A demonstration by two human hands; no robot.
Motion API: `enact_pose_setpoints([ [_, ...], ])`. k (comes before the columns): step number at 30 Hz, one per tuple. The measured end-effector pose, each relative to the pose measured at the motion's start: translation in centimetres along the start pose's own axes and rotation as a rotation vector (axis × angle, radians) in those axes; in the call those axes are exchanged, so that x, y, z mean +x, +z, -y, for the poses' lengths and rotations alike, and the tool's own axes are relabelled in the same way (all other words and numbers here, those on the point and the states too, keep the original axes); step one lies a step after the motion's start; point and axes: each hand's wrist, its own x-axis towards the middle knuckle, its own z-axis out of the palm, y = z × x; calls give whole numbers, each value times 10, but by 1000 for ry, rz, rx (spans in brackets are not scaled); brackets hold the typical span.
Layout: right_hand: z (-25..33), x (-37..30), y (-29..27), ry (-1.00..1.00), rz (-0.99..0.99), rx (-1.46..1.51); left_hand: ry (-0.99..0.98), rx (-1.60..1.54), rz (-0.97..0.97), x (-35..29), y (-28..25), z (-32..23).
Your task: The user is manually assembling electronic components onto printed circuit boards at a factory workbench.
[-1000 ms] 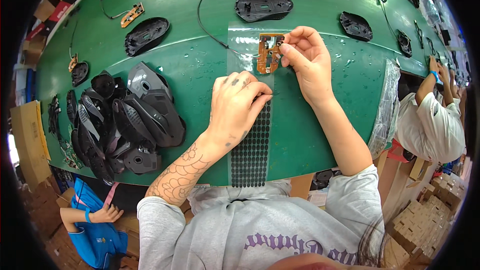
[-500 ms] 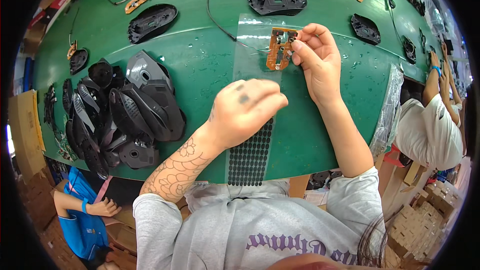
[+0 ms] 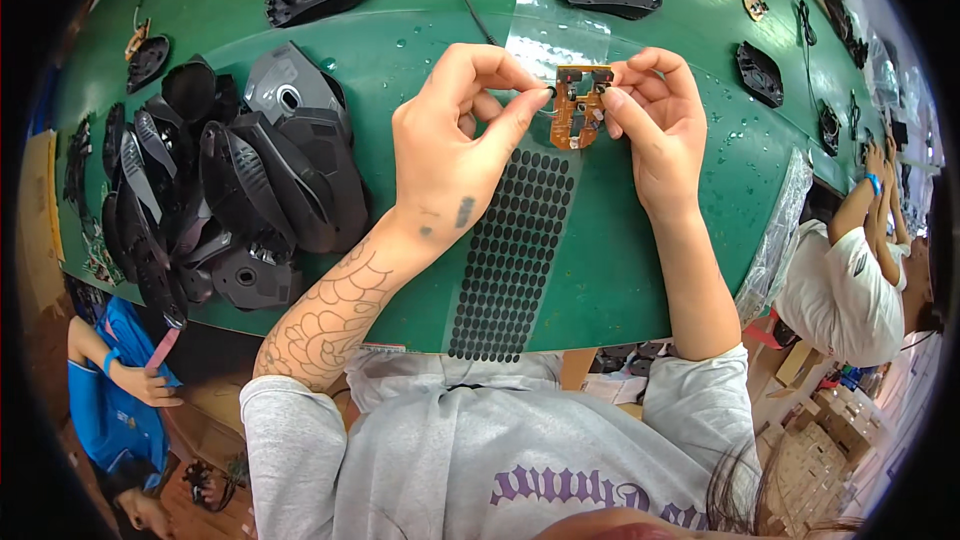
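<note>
Our left hand [image 3: 450, 140] has come up off the sheet of black dots [image 3: 515, 250], fingers pinched at the orange circuit board [image 3: 577, 108]; our right hand [image 3: 655, 125] pinches its other edge above the green worktop [image 3: 400, 50].

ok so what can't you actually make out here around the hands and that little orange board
- Head view: whatever the left hand pinches at the circuit board is too small and hidden by its fingertips.
- The board's right edge is covered by the right hand.
- The parts on the board are too small to tell apart.
- The upper end of the sheet of black dots is hidden behind both hands.
- The lower shells in the pile of black shells are hidden by those on top.
</note>
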Motion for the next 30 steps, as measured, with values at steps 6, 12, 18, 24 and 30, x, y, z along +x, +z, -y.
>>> enact_pose_setpoints([
  [6,-3,1,5,-18,13,4,20,-20,-1,2,-3,4],
  [12,-6,2,7,-35,37,35,-2,0,0,3,-7,2],
  [18,-7,3,11,-50,65,60,7,37,-5,4,-10,0],
  [24,-7,2,16,-77,81,61,-10,22,2,4,-13,1],
  [30,-5,3,18,-77,89,-85,-11,42,14,6,-16,3],
])
